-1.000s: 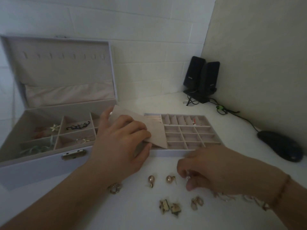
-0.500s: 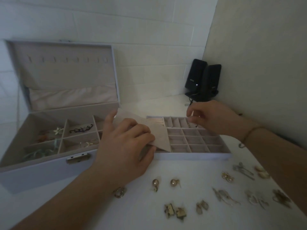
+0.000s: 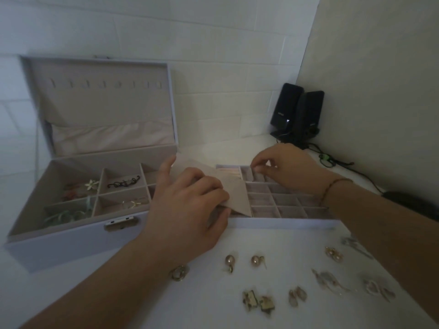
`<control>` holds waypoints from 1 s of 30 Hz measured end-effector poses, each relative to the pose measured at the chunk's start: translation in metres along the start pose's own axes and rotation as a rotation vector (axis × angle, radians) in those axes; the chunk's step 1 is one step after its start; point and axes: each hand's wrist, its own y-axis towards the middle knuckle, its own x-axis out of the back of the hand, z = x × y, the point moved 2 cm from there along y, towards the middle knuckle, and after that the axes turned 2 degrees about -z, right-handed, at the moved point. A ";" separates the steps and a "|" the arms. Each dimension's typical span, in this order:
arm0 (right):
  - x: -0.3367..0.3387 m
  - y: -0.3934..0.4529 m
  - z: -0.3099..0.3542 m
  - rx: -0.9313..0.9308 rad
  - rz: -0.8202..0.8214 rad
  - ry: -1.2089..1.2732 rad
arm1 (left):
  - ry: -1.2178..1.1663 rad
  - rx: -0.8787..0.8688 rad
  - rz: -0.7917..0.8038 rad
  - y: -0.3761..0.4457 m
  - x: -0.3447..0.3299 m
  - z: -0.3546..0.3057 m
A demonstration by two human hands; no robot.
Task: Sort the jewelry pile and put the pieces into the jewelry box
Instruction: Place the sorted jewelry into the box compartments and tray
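Note:
The open lilac jewelry box [image 3: 71, 243] stands at the left, with hair pieces and earrings in its compartments. Beside it lies a divided tray [image 3: 285, 223] of small cells. My left hand [image 3: 187, 210] grips a beige felt cover [image 3: 237, 193], holding it lifted over the tray's left end. My right hand [image 3: 285, 169] reaches over the tray's back row of narrow slots. Its fingertips pinch together there on a small earring that I can barely see. Loose pieces lie on the white table in front: two pearl earrings [image 3: 230, 261], a ring [image 3: 178, 273], square earrings [image 3: 257, 302] and several clear ones [image 3: 330, 281].
Two black speakers [image 3: 297, 115] stand in the back corner, and their cable [image 3: 332, 160] trails along the right wall. A dark mouse [image 3: 413, 205] lies at the right edge. White brick wall stands behind the box lid.
My right hand left the loose pile at the front, rose to the tray's back row and has shifted slightly left along it. My left hand has kept hold of the cover.

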 end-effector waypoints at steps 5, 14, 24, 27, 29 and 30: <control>-0.016 0.006 0.006 -0.054 0.011 -0.023 | 0.001 0.002 -0.005 0.000 0.000 0.000; -0.010 -0.003 0.007 -0.041 -0.047 -0.027 | 0.013 -0.016 -0.039 -0.001 0.000 0.000; 0.074 -0.129 0.019 -0.130 0.446 -0.015 | 0.049 -0.036 -0.073 -0.001 0.000 -0.001; 0.064 -0.147 0.021 -0.169 0.488 -0.117 | 0.057 -0.030 -0.071 -0.001 -0.001 -0.001; 0.058 -0.149 0.021 -0.166 0.469 -0.188 | 0.056 -0.028 -0.062 -0.001 -0.001 -0.001; 0.056 -0.149 0.021 -0.172 0.468 -0.206 | 0.057 -0.028 -0.058 -0.001 -0.001 -0.001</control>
